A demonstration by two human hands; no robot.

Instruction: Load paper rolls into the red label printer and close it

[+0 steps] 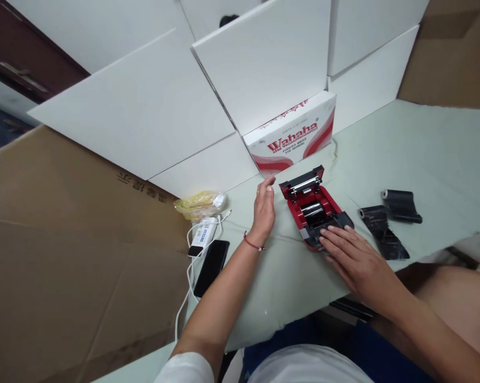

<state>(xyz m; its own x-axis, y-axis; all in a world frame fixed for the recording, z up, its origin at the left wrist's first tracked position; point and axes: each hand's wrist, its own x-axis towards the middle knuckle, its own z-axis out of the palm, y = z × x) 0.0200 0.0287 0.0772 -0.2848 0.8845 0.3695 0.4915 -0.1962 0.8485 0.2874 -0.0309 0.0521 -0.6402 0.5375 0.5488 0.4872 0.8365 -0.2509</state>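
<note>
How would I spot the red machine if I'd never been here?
Find the white Wahaha box standing on the table. Just in front is the red machine, the right hand resting on it. It's red with a raised lid, unlike the black rolls nearby.

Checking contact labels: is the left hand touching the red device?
Apart. The head view shows a strip of tabletop between the left hand and the red device.

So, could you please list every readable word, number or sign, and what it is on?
"Wahaha®", on the front of the white-and-red box.
"PURIFIED WATER FOR DRINKING", below it.
"温馨提示", seemingly, upside down on the cardboard.
Too small or blurred: the box's top lettering, faint print around the brand, blue print on the white block.
</note>
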